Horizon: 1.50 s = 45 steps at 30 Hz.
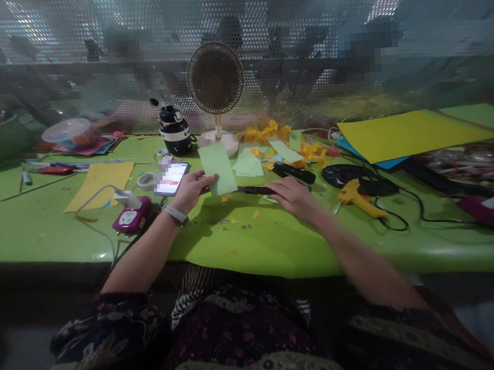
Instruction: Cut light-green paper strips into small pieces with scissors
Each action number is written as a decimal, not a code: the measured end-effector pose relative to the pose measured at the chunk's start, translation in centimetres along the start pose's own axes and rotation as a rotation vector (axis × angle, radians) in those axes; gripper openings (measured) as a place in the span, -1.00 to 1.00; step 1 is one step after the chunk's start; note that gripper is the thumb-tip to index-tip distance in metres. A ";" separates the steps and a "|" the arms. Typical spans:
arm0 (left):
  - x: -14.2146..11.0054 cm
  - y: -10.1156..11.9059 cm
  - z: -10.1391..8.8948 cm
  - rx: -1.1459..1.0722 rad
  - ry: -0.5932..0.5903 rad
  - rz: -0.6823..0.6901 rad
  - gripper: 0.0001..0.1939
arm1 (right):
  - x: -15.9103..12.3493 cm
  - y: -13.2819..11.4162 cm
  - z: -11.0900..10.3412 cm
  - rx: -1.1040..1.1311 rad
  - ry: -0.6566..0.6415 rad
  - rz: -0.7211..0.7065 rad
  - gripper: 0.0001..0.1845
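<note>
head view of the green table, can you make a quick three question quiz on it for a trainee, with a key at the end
1. Multiple choice: what is the left hand holding?
a) a phone
b) a pale green paper
c) a marker

2. True or false: the yellow glue gun lies to the right of the right hand.

3. Fill in the missing word: beyond the hands, just to the right of the dark bottle, stands a round ____.

Key: 1 b; 2 true; 3 fan.
</note>
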<state>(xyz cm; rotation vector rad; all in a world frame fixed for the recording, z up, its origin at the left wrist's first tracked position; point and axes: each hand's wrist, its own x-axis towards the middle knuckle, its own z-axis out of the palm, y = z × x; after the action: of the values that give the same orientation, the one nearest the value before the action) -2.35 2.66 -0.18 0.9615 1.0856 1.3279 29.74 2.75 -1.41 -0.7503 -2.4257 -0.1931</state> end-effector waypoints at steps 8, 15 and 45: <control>0.1 -0.5 0.1 -0.016 -0.016 0.008 -0.62 | 0.3 -0.5 0.5 0.001 -0.049 0.048 -0.62; 0.2 -0.6 0.3 -0.039 -0.001 -0.009 -0.62 | 0.4 -0.9 0.6 -0.011 -0.029 0.041 -0.62; 0.7 -1.6 -0.1 -0.098 -0.032 0.018 -0.60 | 0.7 -2.7 1.1 0.121 -0.166 -0.041 -0.62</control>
<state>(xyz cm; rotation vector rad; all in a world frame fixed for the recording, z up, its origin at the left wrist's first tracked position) -2.07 3.31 -1.79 0.9182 0.9804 1.3631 27.24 1.13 -1.79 -0.6868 -2.5847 0.0005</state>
